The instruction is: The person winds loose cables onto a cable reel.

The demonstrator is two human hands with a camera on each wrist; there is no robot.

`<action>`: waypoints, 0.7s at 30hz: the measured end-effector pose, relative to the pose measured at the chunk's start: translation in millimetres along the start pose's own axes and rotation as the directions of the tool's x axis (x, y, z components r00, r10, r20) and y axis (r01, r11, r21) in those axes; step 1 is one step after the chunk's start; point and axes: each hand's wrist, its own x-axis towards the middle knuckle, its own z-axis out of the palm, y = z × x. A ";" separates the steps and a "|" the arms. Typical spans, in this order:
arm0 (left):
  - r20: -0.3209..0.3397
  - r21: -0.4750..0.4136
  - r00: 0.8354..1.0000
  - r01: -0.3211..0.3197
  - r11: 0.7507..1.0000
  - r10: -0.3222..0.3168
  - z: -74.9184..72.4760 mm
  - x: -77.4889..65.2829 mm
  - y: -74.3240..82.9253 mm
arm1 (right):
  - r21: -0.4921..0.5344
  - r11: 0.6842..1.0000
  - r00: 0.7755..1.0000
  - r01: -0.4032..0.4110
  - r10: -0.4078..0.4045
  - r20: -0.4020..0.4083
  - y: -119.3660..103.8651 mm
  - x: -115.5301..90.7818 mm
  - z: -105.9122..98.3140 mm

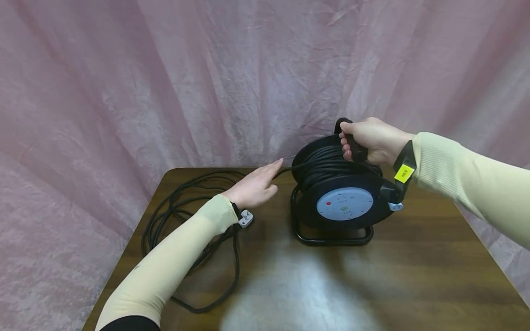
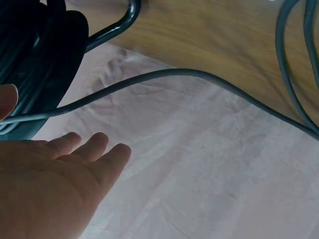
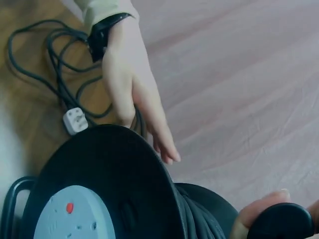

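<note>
A black cable reel (image 1: pixel 308 202) with a grey socket face (image 1: pixel 344 203) stands on its tubular frame (image 1: pixel 331 241). On top of it, my right hand (image 1: pixel 374 138) grips the black handle (image 1: pixel 357 149), fingers curled round. To the left of the drum my left hand (image 1: pixel 254 186) reaches out with its fingers extended. Close to those fingers runs the black cable (image 2: pixel 184 73), which leads off the drum; whether the hand touches it I cannot tell. The left thumb (image 2: pixel 7 101) shows at the cable's near side by the drum.
Loose loops of cable (image 1: pixel 155 230) lie on the left of the wooden table (image 1: pixel 281 280), partly under my left forearm. A white plug (image 1: pixel 246 218) rests beside my left wrist. A pink curtain (image 1: pixel 248 82) hangs behind the table's back edge.
</note>
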 end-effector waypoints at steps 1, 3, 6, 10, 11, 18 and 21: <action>0.000 -0.001 1.000 0.005 1.000 -0.005 0.5 0.5 -1.0 | 0.019 1.000 1.000 0.001 -0.001 -0.001 -0.2 0.9 1.6; 0.003 -0.013 1.000 0.019 1.000 -0.019 1.0 1.1 -2.6 | 0.043 0.999 1.000 0.005 -0.005 -0.013 -1.3 3.8 4.1; 0.010 -0.042 1.000 0.029 0.999 -0.029 2.3 2.7 -4.8 | 0.055 0.998 1.000 0.006 -0.004 -0.030 -3.5 8.8 6.2; 0.021 -0.076 0.998 0.056 0.996 -0.055 4.2 4.5 -7.0 | 0.029 1.000 1.000 -0.009 0.010 -0.021 -4.7 12.1 6.4; 0.019 -0.083 0.998 0.060 0.995 -0.059 5.2 5.1 -7.6 | 0.019 1.000 1.000 -0.014 0.014 -0.016 -4.4 12.1 6.3; 0.039 -0.094 0.996 0.085 0.992 -0.081 13.5 5.8 -5.1 | -0.017 0.999 0.999 -0.033 0.033 0.039 0.3 5.2 7.4; 0.040 -0.063 0.996 0.080 0.995 -0.078 15.3 6.2 -4.2 | -0.002 1.000 0.999 -0.030 0.030 0.045 2.3 1.5 7.6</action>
